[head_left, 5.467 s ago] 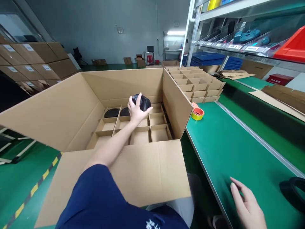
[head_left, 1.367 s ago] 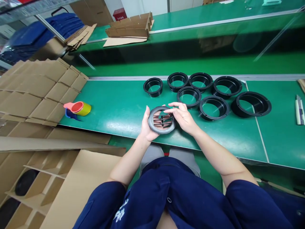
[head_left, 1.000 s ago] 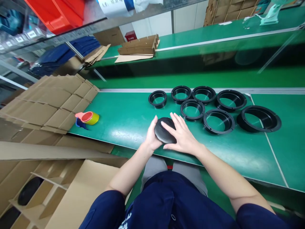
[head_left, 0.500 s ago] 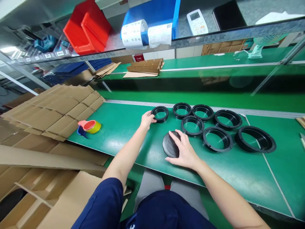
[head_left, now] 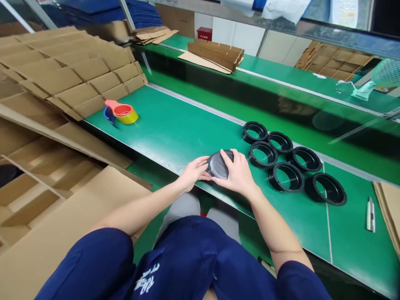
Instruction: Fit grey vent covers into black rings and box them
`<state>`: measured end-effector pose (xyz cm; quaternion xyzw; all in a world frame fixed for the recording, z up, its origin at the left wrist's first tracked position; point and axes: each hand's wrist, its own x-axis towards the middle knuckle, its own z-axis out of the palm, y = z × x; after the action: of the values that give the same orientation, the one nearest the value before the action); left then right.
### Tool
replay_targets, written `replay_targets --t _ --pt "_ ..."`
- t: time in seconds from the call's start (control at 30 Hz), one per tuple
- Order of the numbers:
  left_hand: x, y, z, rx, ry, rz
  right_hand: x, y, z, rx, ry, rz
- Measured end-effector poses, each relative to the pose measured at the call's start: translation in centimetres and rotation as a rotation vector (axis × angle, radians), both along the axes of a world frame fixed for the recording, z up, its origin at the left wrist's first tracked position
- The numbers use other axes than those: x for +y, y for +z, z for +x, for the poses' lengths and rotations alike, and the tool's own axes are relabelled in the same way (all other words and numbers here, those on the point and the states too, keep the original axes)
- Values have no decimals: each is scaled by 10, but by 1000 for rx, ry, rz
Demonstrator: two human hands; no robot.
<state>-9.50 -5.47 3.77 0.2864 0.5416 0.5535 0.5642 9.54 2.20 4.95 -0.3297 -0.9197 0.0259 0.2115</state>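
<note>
Close to the near edge of the green table, my two hands meet around a black round disc (head_left: 218, 165) with curved ridges. My right hand (head_left: 238, 173) grips the disc from the right, thumb and fingers spread over its top. From the left, my left hand (head_left: 194, 173) is closed on a black ring, mostly hidden beneath the disc. Whether the disc sits inside the ring or only on it, I cannot tell. To the right stand several more black flanged rings (head_left: 263, 155) in a loose group.
A yellow tape roll (head_left: 128, 116) with a red and blue holder lies at the left. Cardboard dividers (head_left: 78, 71) are stacked behind it. A utility knife (head_left: 371, 214) and cardboard sheets (head_left: 387, 208) lie at the right. A metal shelf (head_left: 312, 25) crosses above.
My left hand has brought the ring from the back of the table to the disc in my right hand. The view has turned and tilted downward.
</note>
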Motion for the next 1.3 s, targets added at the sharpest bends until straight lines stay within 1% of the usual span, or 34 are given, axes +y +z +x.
replay_targets --t 0.1,0.17,0.23,0.3,0.37,0.43,0.47,0.5,0.57,0.67,0.73,0.77,0.83,0.87,0.9,0.93,0.97,1.0,1.03,1.07,1.13,1.2,1.23,1.27,1.3 --pt "-5 5 -1 -63 -2 -32 -2 -3 -13 -98 -10 8" --pt "-9 9 -4 -87 -18 -31 -3 -8 -16 -132 -27 18" --pt "-15 12 -9 -94 -37 -30 -3 -9 -16 -183 -40 26" --pt "-21 14 -15 -76 -44 -21 -4 -1 -14 -247 -29 23" --pt "-24 14 -22 -51 -20 -13 -4 16 -14 -254 11 35" --pt "-25 12 -28 -30 32 -25 -4 33 -17 -165 26 78" --pt "-25 11 -30 -25 61 -36 -4 38 -22 -113 15 97" --pt "-24 10 -32 -23 88 -47 -3 39 -27 -76 -5 101" --pt "-24 8 -34 -22 130 -57 -3 32 -41 -95 -14 41" --pt "-24 6 -35 -16 126 -50 0 11 -52 -172 38 -92" --pt "-23 3 -34 -5 77 -40 8 3 -45 -71 29 -137" --pt "-21 1 -33 -2 41 -32 13 1 -38 45 -18 -159" --pt "-18 -4 -29 -8 -35 1 21 -3 -18 331 -181 -239" --pt "-17 -7 -26 -15 -75 23 22 -5 -10 461 -268 -322" --pt "-17 -9 -22 -16 -105 48 20 -9 -2 565 -324 -435" --pt "-17 -11 -18 -2 -130 75 16 -14 3 642 -339 -561" --pt "-18 -12 -14 31 -154 102 10 -19 5 692 -315 -689" --pt "-21 -12 -10 98 -168 135 3 -24 5 743 -260 -791" --pt "-23 -10 -9 201 -202 175 -4 -29 4 798 -215 -842" --pt "-26 -7 -9 338 -236 230 -11 -32 1 842 -200 -865" --pt "-35 2 -15 724 -305 394 -20 -35 -10 831 -174 -944" --pt "-48 14 -26 1130 -345 523 -27 -31 -28 767 -111 -1061" --pt "-57 20 -33 1288 -345 550 -32 -26 -38 726 -68 -1119" --pt "-68 26 -40 1398 -330 556 -37 -21 -49 677 -14 -1176" --pt "-81 32 -48 1460 -299 550 -43 -16 -59 622 53 -1222"
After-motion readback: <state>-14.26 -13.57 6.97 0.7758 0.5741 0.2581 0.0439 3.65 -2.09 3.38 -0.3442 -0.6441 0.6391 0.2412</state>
